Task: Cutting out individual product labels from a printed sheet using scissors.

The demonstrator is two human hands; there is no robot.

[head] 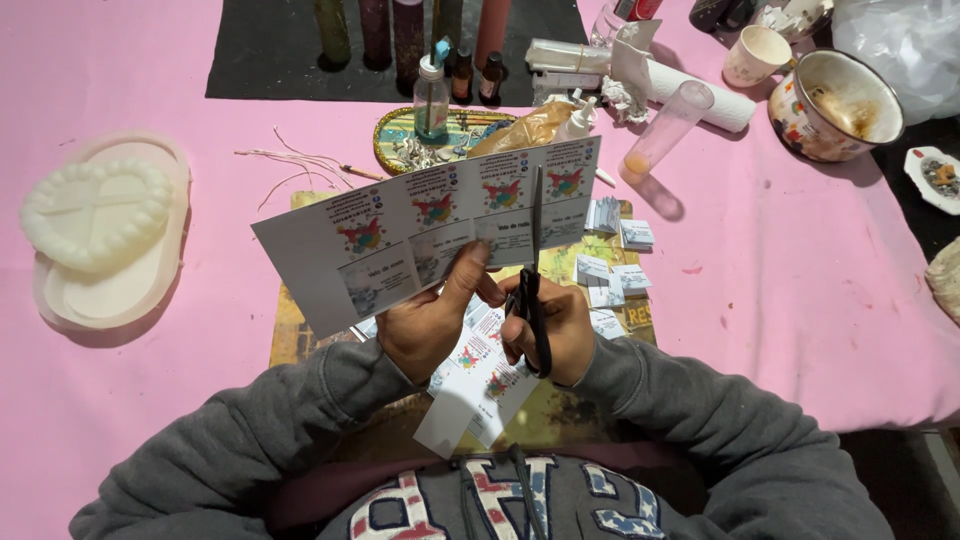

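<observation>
My left hand [432, 318] holds up a long paper strip of printed labels [400, 235], thumb pressed on its lower edge. My right hand [555, 330] grips black scissors [535, 275], blades pointing up and cutting into the strip between two labels near its right end. Below my hands lie more printed label sheets [478, 392] on a worn yellow board [300, 330]. Small stacks of cut labels [612, 262] sit on the board to the right of the scissors.
A pink cloth [780, 300] covers the table. A white heart-shaped mould [100, 225] lies at left. Beyond the strip stand a spray bottle [431, 98], small dark bottles, a decorated tray [400, 140], a clear tube [665, 130], a paper roll, a cup and an enamel pot [835, 105].
</observation>
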